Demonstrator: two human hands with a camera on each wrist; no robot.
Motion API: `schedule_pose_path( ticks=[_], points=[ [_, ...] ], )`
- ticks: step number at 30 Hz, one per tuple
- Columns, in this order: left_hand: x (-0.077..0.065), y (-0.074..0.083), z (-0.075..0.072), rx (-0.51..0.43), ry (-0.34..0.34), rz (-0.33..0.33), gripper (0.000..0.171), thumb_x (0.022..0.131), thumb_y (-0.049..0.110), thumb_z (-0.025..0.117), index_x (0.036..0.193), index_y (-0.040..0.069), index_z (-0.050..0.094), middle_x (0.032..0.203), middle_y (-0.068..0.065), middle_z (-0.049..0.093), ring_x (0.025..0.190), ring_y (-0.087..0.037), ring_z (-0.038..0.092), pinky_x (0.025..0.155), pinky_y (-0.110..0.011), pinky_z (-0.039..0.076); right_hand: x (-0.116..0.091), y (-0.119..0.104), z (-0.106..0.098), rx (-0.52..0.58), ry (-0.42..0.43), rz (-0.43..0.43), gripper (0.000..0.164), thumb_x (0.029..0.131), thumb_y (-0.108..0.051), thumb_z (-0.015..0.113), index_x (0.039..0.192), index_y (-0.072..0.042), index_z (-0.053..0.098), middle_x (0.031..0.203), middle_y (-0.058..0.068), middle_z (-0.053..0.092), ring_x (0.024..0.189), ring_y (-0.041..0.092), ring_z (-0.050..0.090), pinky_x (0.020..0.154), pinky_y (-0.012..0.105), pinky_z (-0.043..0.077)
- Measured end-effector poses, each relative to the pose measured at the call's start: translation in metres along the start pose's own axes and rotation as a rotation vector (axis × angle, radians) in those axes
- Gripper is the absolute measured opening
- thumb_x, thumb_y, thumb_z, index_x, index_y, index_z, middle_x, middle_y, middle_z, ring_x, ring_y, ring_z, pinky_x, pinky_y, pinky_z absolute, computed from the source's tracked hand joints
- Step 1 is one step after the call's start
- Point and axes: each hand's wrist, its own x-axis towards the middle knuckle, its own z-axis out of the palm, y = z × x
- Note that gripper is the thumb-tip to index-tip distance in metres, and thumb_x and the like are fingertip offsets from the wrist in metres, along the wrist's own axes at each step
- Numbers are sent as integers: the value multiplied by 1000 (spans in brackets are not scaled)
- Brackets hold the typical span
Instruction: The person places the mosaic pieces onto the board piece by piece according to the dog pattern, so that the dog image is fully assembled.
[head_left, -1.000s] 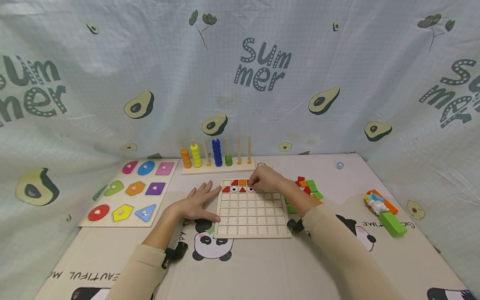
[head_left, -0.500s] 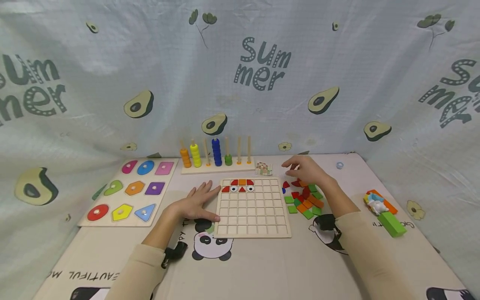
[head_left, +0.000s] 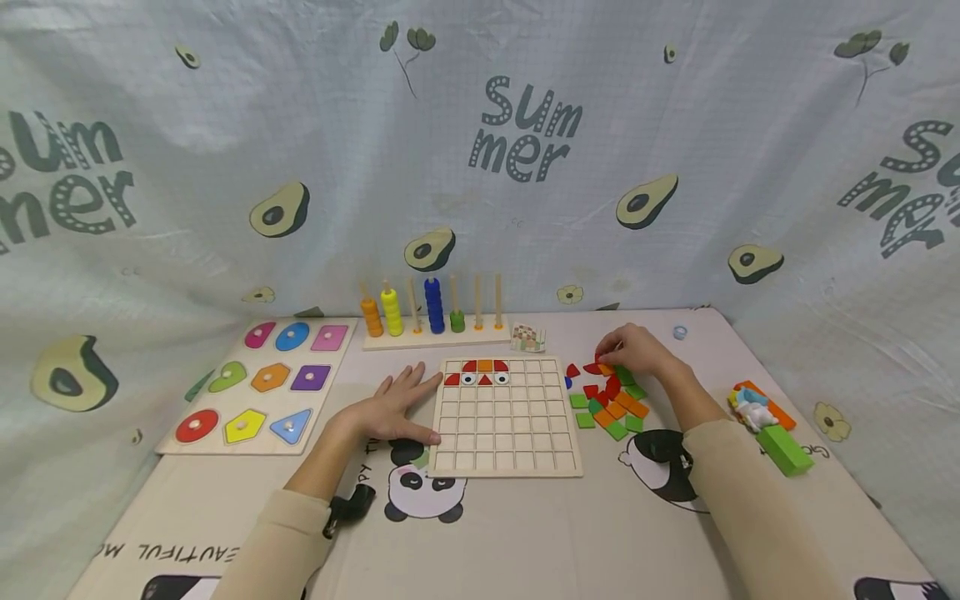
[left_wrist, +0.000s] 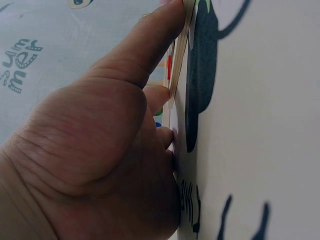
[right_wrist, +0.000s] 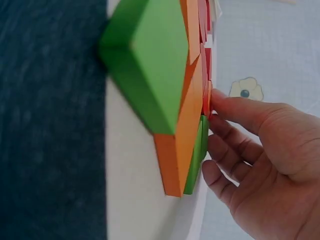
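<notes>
A wooden grid board [head_left: 506,417] lies in front of me. In its upper left cells sit several red tiles [head_left: 452,379], an orange tile [head_left: 485,365] and two eye tiles [head_left: 501,378]. My left hand [head_left: 393,406] rests flat with spread fingers at the board's left side, thumb and index finger touching its edge. In the left wrist view the left hand [left_wrist: 110,135] shows its palm side. My right hand [head_left: 636,350] is at the far side of a loose tile pile, pinching a red tile [head_left: 597,358] between thumb and fingertip. Right fingers partly hide tiles.
Green tiles [head_left: 585,420] and orange tiles [head_left: 633,405] lie right of the board. Behind it stand a bead-peg rack [head_left: 480,335] and a small patterned card [head_left: 528,337]. A shape puzzle [head_left: 288,433] lies left. A green block [head_left: 784,450] and small toys [head_left: 752,408] lie right.
My right hand has let go of an eye tile on the board, moved right to the loose pile and lowered onto a red tile. The left hand stays in place.
</notes>
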Motion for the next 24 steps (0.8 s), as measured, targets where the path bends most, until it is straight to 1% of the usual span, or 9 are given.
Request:
schedule_pose_path(
  ticks=[3, 6, 10, 14, 16, 18, 21, 24],
  points=[
    [0, 0, 0, 2, -1, -1, 108, 70, 69, 69, 155, 27, 17, 161, -11, -1, 147, -32, -8, 116, -55, -5, 2, 2, 0, 41, -3, -11, 7, 88, -12, 70, 94, -8, 70, 87, 6, 65, 79, 24, 55, 73, 32, 52],
    [1, 0, 0, 7, -1, 0, 108, 70, 69, 69, 155, 27, 17, 161, -11, -1, 147, -33, -8, 116, -55, -4, 4, 3, -2, 73, -22, -24, 7, 87, -11, 70, 93, -8, 66, 86, 6, 63, 80, 24, 55, 72, 29, 51],
    [1, -1, 0, 7, -1, 4, 108, 70, 69, 69, 155, 27, 18, 161, -12, 0, 147, -33, -7, 116, -56, -4, 7, -6, -5, 129, -29, -75, 8, 90, -8, 66, 97, -4, 65, 90, 9, 62, 83, 27, 56, 73, 33, 53],
    [0, 0, 0, -1, -4, 5, 107, 70, 68, 70, 155, 27, 18, 161, -12, 0, 147, -33, -7, 116, -56, -5, 10, -25, -6, 162, -12, -159, 12, 92, -8, 63, 101, -2, 65, 93, 10, 63, 85, 32, 59, 77, 42, 55],
    [0, 0, 0, -1, -2, 6, 107, 70, 68, 70, 155, 27, 18, 161, -13, 0, 147, -34, -7, 116, -56, -5, 12, -37, -5, 160, 3, -208, 10, 93, -9, 62, 101, -5, 67, 94, 8, 65, 86, 34, 60, 78, 43, 55],
    [0, 1, 0, 1, -3, 5, 107, 70, 68, 70, 155, 27, 18, 161, -13, 0, 147, -33, -7, 116, -56, -5, 14, -50, -2, 157, 8, -247, 11, 94, -9, 61, 102, -7, 68, 96, 6, 66, 87, 36, 60, 78, 41, 55],
    [0, 1, 0, 4, -3, 6, 107, 71, 68, 69, 155, 27, 18, 161, -12, 0, 147, -34, -7, 116, -56, -5, 18, -69, 6, 138, 3, -305, 14, 95, -9, 60, 105, -8, 70, 100, 3, 67, 89, 36, 61, 76, 34, 54],
    [0, 1, -1, 6, -4, 6, 107, 71, 68, 69, 155, 27, 17, 161, -12, -1, 147, -33, -7, 116, -56, -5, 23, -86, 16, 125, -36, -338, 17, 95, -9, 59, 108, -5, 69, 101, 2, 67, 88, 32, 62, 74, 32, 53]
  ],
)
